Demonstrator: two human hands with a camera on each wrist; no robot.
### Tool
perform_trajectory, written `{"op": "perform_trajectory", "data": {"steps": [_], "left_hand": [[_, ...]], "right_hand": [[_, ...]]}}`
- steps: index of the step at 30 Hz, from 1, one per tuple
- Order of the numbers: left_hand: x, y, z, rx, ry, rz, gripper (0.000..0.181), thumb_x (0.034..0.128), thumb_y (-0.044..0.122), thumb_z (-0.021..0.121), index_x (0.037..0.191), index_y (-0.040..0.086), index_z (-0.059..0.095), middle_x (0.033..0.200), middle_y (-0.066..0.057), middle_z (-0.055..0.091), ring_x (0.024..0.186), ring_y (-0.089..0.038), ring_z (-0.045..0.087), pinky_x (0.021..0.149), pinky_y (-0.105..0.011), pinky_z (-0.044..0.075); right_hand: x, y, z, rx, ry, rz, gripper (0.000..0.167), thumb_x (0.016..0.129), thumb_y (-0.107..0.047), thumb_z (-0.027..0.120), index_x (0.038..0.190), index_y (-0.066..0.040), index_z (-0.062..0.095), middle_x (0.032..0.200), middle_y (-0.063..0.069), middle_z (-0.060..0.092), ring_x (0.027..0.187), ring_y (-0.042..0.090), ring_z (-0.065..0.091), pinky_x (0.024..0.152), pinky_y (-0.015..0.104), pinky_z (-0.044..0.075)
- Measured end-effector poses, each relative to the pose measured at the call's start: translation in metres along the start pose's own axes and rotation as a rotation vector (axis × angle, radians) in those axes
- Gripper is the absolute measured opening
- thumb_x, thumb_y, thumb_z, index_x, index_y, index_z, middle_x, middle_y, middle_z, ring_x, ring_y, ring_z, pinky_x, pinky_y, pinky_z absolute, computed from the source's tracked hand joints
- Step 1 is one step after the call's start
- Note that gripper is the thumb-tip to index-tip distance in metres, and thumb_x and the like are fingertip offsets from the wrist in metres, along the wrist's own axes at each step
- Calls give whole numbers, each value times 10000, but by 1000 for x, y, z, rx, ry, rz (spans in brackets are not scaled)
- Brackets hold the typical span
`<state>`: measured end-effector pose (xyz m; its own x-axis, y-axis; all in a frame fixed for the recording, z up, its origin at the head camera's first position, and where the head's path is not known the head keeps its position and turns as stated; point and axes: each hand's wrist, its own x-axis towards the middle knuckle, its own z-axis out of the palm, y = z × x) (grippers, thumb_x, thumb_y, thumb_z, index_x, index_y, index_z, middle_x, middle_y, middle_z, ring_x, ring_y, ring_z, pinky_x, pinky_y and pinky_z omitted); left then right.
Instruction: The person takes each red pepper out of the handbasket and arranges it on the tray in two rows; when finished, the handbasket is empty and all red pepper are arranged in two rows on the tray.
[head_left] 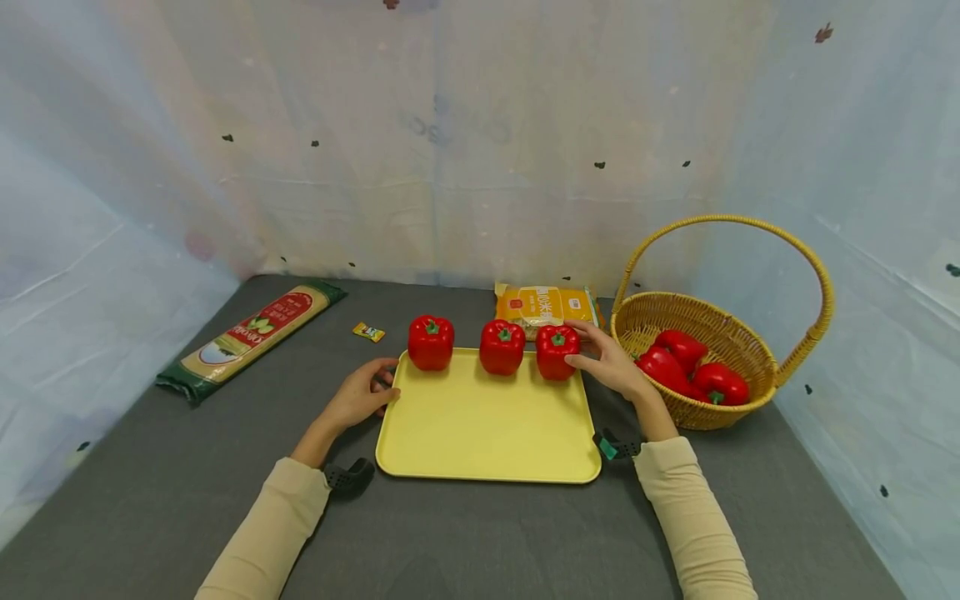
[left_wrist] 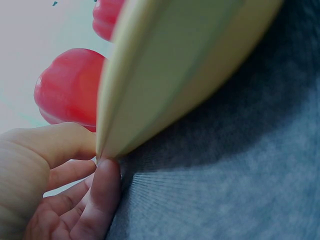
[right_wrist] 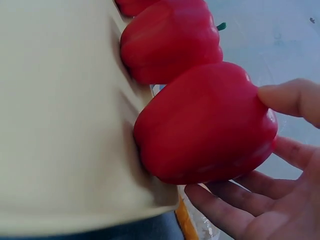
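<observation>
On smooth tray [head_left: 487, 433], 3 glossy peppers [head_left: 502, 350], left grip [head_left: 362, 393] pinching rim [head_left: 386, 425], right grip [head_left: 611, 365] clasping 1

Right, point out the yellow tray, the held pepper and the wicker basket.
Yellow tray [head_left: 487, 425]: head view, on the bare middle of its surface.
Held pepper [right_wrist: 205, 127]: right wrist view, on the middle of its red side.
Wicker basket [head_left: 666, 314]: head view, on its inner back wall.
</observation>
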<state>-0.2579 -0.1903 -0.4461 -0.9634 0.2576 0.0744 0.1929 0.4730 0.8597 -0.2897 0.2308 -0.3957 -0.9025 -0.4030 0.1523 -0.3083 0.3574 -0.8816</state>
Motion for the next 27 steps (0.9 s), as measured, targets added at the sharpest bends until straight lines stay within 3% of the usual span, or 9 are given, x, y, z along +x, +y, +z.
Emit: {"op": "perform_trajectory", "data": {"steps": [10,27], "left_hand": [[0,-1,0,-2,-3,-4,518,869,56,637,1336,-28,429,992,-163,518,648,-207,523,498,-309,519],[0,-1,-1,-7,-7,-10,514,874,61,634,1337,-27,429,990,-161,517,650,-207,518,503,-307,519]], "right_hand": [[-8,-23,1,46,-10,17,597,930,-35,540,1443,33,244,1414,298,307,1271,454,364,996,559,353],[-9,-25,2,11,3,35,621,928,-41,532,1459,14,214,1443,268,285,1310,417,326,1030,531,327]]}}
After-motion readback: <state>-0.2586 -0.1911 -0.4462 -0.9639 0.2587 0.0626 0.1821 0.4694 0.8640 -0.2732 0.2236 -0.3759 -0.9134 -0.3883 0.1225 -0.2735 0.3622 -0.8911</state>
